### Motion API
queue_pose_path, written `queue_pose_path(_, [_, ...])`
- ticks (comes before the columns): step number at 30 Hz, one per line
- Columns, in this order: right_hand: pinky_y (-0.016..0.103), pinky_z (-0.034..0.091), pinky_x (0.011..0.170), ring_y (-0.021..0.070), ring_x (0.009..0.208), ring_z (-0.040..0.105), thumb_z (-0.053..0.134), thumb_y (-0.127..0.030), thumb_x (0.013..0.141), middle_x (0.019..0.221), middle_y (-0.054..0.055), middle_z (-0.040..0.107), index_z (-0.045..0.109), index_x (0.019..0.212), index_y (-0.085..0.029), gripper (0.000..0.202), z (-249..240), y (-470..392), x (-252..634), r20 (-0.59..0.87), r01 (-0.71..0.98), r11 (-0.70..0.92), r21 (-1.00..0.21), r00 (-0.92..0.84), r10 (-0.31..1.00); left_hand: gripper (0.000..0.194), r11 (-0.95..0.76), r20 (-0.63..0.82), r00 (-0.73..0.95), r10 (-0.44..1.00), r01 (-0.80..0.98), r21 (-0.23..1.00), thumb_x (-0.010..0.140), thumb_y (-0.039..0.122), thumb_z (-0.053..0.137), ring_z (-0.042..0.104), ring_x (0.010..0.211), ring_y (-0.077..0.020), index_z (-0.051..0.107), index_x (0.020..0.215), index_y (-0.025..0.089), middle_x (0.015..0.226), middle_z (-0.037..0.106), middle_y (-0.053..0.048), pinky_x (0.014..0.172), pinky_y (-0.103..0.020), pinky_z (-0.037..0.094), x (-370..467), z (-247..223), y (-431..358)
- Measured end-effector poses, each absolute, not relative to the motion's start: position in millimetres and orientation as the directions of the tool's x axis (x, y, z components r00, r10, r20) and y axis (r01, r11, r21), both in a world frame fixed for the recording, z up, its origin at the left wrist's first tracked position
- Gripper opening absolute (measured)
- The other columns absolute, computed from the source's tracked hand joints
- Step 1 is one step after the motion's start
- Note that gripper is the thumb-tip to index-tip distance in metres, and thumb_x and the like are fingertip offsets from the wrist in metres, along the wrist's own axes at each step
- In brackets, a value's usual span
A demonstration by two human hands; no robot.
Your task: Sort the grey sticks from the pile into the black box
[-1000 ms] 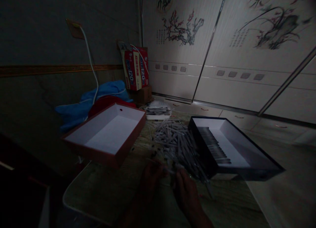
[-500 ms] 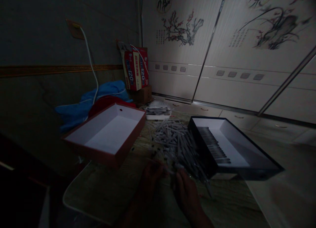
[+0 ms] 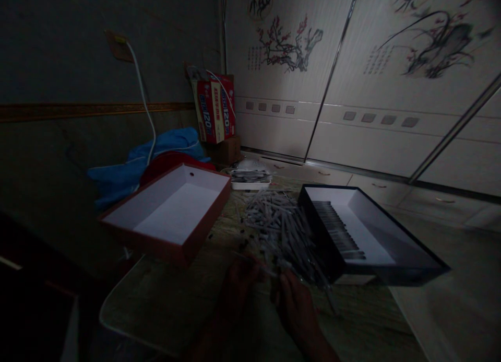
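Note:
Low over the table, my left hand (image 3: pixel 238 284) is closed around a thin, pale pen-like tube (image 3: pixel 268 271). The tube slants down to the right, its end close to the fingertips of my right hand (image 3: pixel 294 296). Those fingers are pinched together, and what is between them is too dark to make out. Just beyond both hands lies a loose heap of similar pale tubes (image 3: pixel 274 215). Several small black pieces (image 3: pixel 242 244) are scattered at the heap's left side. A black box (image 3: pixel 391 272) on the right holds a row of tubes with dark ends (image 3: pixel 338 231).
On the left, a red-brown box with white lining (image 3: pixel 172 205) overhangs the table edge (image 3: pixel 117 294). A white tray (image 3: pixel 250 186) with more tubes stands at the back. Behind are blue cloth (image 3: pixel 164 142), a red carton (image 3: pixel 215 111) and a white cable (image 3: pixel 143 90).
The pale tube between my hands shows more clearly and my hands have shifted very slightly. The boxes and the heap stay where they were.

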State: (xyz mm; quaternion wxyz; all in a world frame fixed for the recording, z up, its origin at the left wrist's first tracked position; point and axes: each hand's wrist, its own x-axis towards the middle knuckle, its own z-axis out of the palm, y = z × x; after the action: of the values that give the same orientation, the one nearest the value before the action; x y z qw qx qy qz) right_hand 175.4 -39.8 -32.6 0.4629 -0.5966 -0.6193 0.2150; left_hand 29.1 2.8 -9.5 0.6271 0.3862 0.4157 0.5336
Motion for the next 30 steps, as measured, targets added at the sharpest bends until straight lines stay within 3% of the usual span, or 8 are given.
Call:
queue_pose_path(4, [0.026, 0.048, 0.058, 0.0183, 0.066, 0.062, 0.038, -0.055, 0.085, 0.071, 0.005, 0.066, 0.062, 0.079, -0.024, 0.04, -31.4, -42.2, 176.9, 0.361, 0.587, 0.199, -0.785, 0.171, 0.917, 0.019, 0.108, -0.089, 0.074, 0.993, -0.317, 0.942, 0.064, 0.028, 0.069, 0.062, 0.062, -0.0159, 0.06, 0.077, 0.018, 0.068, 0.068, 0.0, 0.065, -0.029, 0.049, 29.3, -5.9, 2.5])
queue_pose_path(8, [0.026, 0.05, 0.07, 0.018, 0.084, 0.063, 0.04, -0.039, 0.089, 0.095, 0.006, 0.067, 0.059, 0.101, -0.021, 0.029, -24.2, -46.0, 171.2, 0.374, 0.616, 0.205, -0.761, 0.158, 0.914, 0.011, 0.065, -0.044, 0.098, 0.994, -0.224, 0.972, 0.065, 0.023, 0.068, 0.063, 0.067, -0.0173, 0.062, 0.073, 0.017, 0.069, 0.067, -0.001, 0.069, -0.029, 0.048, 31.8, -7.8, 0.3])
queue_pose_path(11, [0.026, 0.047, 0.081, 0.0176, 0.097, 0.06, 0.04, -0.031, 0.089, 0.107, 0.007, 0.064, 0.055, 0.113, -0.021, 0.03, -16.3, -47.5, 170.5, 0.372, 0.627, 0.292, -0.722, -0.003, 0.928, 0.015, 0.032, -0.007, 0.156, 0.988, -0.159, 0.987, 0.064, 0.019, 0.067, 0.063, 0.078, -0.0204, 0.065, 0.079, 0.017, 0.078, 0.068, -0.005, 0.074, -0.031, 0.047, 33.8, -13.1, -5.1])
queue_pose_path(13, [0.026, 0.047, 0.08, 0.0177, 0.094, 0.061, 0.037, -0.029, 0.09, 0.103, 0.006, 0.065, 0.058, 0.109, -0.022, 0.029, -12.1, -47.3, 175.6, 0.346, 0.64, 0.289, -0.712, -0.038, 0.937, 0.028, 0.032, -0.009, 0.183, 0.983, -0.126, 0.992, 0.064, 0.019, 0.066, 0.062, 0.082, -0.0222, 0.065, 0.092, 0.018, 0.089, 0.068, -0.007, 0.075, -0.032, 0.047, 33.7, -16.0, -8.7])
queue_pose_path(17, [0.026, 0.046, 0.067, 0.0177, 0.075, 0.062, 0.035, -0.035, 0.091, 0.086, 0.007, 0.067, 0.06, 0.093, -0.018, 0.03, -12.6, -45.5, 193.1, 0.301, 0.629, 0.111, -0.769, 0.204, 0.932, 0.03, -0.143, 0.117, 0.171, 0.978, 0.147, 0.979, 0.066, 0.017, 0.061, 0.059, 0.086, -0.0238, 0.065, 0.096, 0.022, 0.097, 0.065, -0.008, 0.079, -0.035, 0.043, 31.3, -14.7, -6.9])
queue_pose_path(24, [0.028, 0.045, 0.068, 0.02, 0.076, 0.062, 0.036, -0.042, 0.089, 0.084, 0.008, 0.066, 0.058, 0.091, -0.017, 0.033, -29.5, -46.2, 204.2, 0.278, 0.601, 0.019, -0.799, 0.341, 0.898, 0.022, -0.313, 0.205, 0.24, 0.949, 0.626, 0.714, 0.072, 0.018, 0.054, 0.055, 0.089, -0.025, 0.058, 0.093, 0.018, 0.094, 0.061, -0.01, 0.08, -0.036, 0.039, 50.3, -5.6, 22.1])
queue_pose_path(26, [0.027, 0.045, 0.067, 0.0198, 0.076, 0.062, 0.036, -0.042, 0.089, 0.084, 0.008, 0.067, 0.058, 0.091, -0.017, 0.033, -29.8, -46.9, 203.3, 0.27, 0.594, 0.021, -0.804, 0.333, 0.903, 0.025, -0.296, 0.172, 0.246, 0.954, 0.68, 0.67, 0.071, 0.02, 0.055, 0.054, 0.091, -0.0254, 0.056, 0.096, 0.016, 0.097, 0.059, -0.011, 0.08, -0.036, 0.039, 57.1, -5.9, 27.5])
queue_pose_path(30, [0.026, 0.045, 0.065, 0.0193, 0.073, 0.062, 0.037, -0.043, 0.088, 0.082, 0.007, 0.067, 0.058, 0.09, -0.017, 0.034, -28.7, -47.9, 202.3, 0.288, 0.612, 0.036, -0.79, 0.318, 0.903, 0.026, -0.254, 0.128, 0.235, 0.963, 0.646, 0.72, 0.067, 0.012, 0.056, 0.054, 0.089, -0.0232, 0.057, 0.092, 0.017, 0.09, 0.06, -0.008, 0.081, -0.034, 0.038, 59.1, -8.7, 33.9])
